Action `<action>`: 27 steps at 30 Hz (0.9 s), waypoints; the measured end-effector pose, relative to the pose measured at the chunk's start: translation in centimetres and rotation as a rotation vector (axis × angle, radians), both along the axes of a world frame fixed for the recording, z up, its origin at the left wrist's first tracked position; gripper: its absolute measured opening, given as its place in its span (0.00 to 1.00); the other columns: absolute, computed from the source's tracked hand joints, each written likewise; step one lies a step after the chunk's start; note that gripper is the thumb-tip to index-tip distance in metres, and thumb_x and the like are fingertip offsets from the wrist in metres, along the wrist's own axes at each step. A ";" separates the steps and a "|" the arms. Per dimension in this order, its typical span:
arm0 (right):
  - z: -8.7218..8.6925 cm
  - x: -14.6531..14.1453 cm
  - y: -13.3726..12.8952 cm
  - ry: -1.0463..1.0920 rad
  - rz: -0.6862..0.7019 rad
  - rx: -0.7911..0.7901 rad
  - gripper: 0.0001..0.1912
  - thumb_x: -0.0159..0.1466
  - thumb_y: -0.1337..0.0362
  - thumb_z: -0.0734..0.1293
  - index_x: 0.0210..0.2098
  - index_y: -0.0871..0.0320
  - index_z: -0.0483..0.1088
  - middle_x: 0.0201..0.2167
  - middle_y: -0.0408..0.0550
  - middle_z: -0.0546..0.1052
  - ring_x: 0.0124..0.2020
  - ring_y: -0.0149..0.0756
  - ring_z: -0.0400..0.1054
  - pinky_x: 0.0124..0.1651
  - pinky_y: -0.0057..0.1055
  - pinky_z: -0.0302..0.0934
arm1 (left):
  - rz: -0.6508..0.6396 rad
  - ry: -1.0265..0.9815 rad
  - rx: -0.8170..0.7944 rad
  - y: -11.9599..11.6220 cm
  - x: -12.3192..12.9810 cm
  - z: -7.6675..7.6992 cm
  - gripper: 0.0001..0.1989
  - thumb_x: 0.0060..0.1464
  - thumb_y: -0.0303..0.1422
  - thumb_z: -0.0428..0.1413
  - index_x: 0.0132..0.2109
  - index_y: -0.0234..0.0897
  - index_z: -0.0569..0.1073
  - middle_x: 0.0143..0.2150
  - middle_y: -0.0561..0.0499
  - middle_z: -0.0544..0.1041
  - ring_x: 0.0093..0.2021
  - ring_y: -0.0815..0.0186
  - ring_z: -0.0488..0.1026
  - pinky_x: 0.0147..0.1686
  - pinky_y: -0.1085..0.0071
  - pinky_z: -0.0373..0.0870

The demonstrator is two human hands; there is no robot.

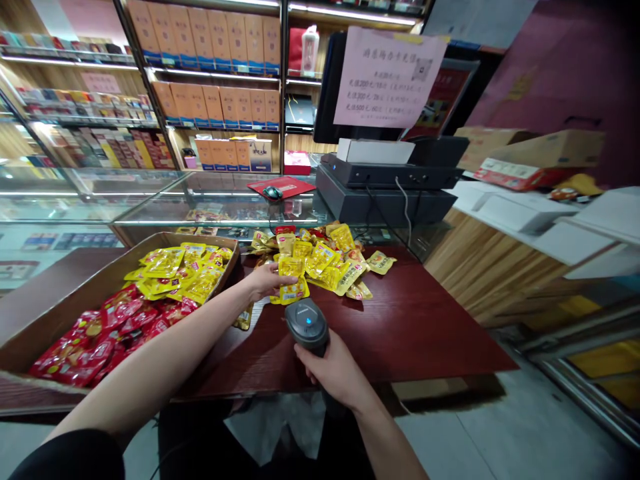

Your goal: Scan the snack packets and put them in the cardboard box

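Observation:
My left hand (264, 281) reaches to the edge of a loose pile of yellow snack packets (320, 259). Its fingers and thumb close on a yellow snack packet (291, 268), held up a little in front of the others. In my right hand (334, 368) is a dark barcode scanner (307, 323) with a small blue light on top. The scanner's head points toward the held packet, a short way apart from it. On the left, a cardboard box (15, 347) holds yellow packets (183, 267) at its far end and red packets (115, 333) nearer me.
Beyond the dark red tabletop (400, 333) stands a glass counter (160, 200) with a red mat (295, 187) and a mouse (273, 193). A monitor (327, 93) with a paper notice sits above a black cash drawer (380, 200). Stocked shelves line the back wall.

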State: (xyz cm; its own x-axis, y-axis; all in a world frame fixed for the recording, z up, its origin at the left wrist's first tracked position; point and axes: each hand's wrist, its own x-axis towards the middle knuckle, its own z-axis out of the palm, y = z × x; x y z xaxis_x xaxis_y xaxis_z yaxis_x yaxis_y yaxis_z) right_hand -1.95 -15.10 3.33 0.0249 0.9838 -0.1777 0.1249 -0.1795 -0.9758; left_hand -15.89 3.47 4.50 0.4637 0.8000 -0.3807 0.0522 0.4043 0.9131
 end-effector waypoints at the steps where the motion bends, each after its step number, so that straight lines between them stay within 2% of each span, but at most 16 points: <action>1: 0.1 -0.1 0.0 -0.001 0.003 0.001 0.11 0.56 0.62 0.70 0.36 0.58 0.66 0.15 0.35 0.67 0.15 0.27 0.61 0.18 0.23 0.56 | 0.003 -0.004 -0.005 0.0 0.0 0.0 0.36 0.23 0.35 0.76 0.46 0.36 0.77 0.46 0.43 0.81 0.42 0.57 0.80 0.38 0.66 0.76; 7: -0.2 0.1 0.1 0.009 0.006 0.042 0.10 0.57 0.62 0.70 0.35 0.57 0.66 0.16 0.36 0.68 0.15 0.28 0.61 0.19 0.24 0.57 | 0.062 0.013 0.029 0.1 0.1 -0.1 0.32 0.27 0.35 0.75 0.44 0.33 0.77 0.42 0.42 0.82 0.39 0.58 0.80 0.37 0.67 0.76; 13: -0.6 0.2 0.0 -0.007 0.000 0.038 0.10 0.58 0.61 0.69 0.35 0.56 0.65 0.16 0.35 0.68 0.15 0.28 0.61 0.18 0.23 0.56 | 0.000 -0.039 -0.012 0.2 -0.1 -0.1 0.34 0.25 0.34 0.76 0.45 0.34 0.77 0.43 0.42 0.82 0.40 0.57 0.80 0.38 0.65 0.77; 18: -0.1 0.3 0.3 0.012 -0.025 0.033 0.12 0.56 0.60 0.70 0.35 0.56 0.64 0.16 0.35 0.68 0.14 0.28 0.60 0.18 0.24 0.56 | 0.028 -0.042 -0.011 0.4 0.1 0.3 0.31 0.27 0.33 0.75 0.43 0.35 0.77 0.42 0.44 0.82 0.38 0.59 0.80 0.37 0.67 0.77; 20: 0.4 0.3 0.6 0.015 -0.021 0.032 0.12 0.56 0.59 0.70 0.34 0.56 0.64 0.16 0.35 0.68 0.14 0.27 0.60 0.18 0.24 0.56 | 0.056 -0.035 0.011 0.6 0.0 1.0 0.30 0.27 0.33 0.75 0.42 0.35 0.77 0.42 0.45 0.82 0.37 0.61 0.80 0.36 0.68 0.77; 23: 0.9 0.2 1.1 0.028 0.007 0.034 0.13 0.55 0.57 0.71 0.32 0.56 0.64 0.16 0.35 0.68 0.14 0.27 0.59 0.18 0.24 0.55 | 0.102 -0.018 0.055 1.2 -1.0 2.9 0.28 0.29 0.33 0.75 0.40 0.35 0.77 0.41 0.46 0.82 0.37 0.62 0.80 0.36 0.70 0.77; 27: 1.0 -0.4 1.7 0.045 0.024 0.038 0.17 0.54 0.55 0.72 0.34 0.57 0.64 0.17 0.36 0.68 0.15 0.28 0.60 0.18 0.25 0.55 | 0.221 0.015 0.124 2.1 -5.4 6.2 0.28 0.29 0.34 0.75 0.41 0.34 0.77 0.39 0.46 0.82 0.36 0.62 0.80 0.36 0.68 0.77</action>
State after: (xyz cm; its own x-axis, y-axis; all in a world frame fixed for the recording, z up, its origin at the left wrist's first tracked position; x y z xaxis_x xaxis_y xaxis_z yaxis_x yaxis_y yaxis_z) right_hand -2.36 -13.41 4.36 -0.0064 0.9900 -0.1409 0.0843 -0.1399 -0.9866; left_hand -21.27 5.54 10.66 0.2679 0.9224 -0.2784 -0.0113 0.2919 0.9564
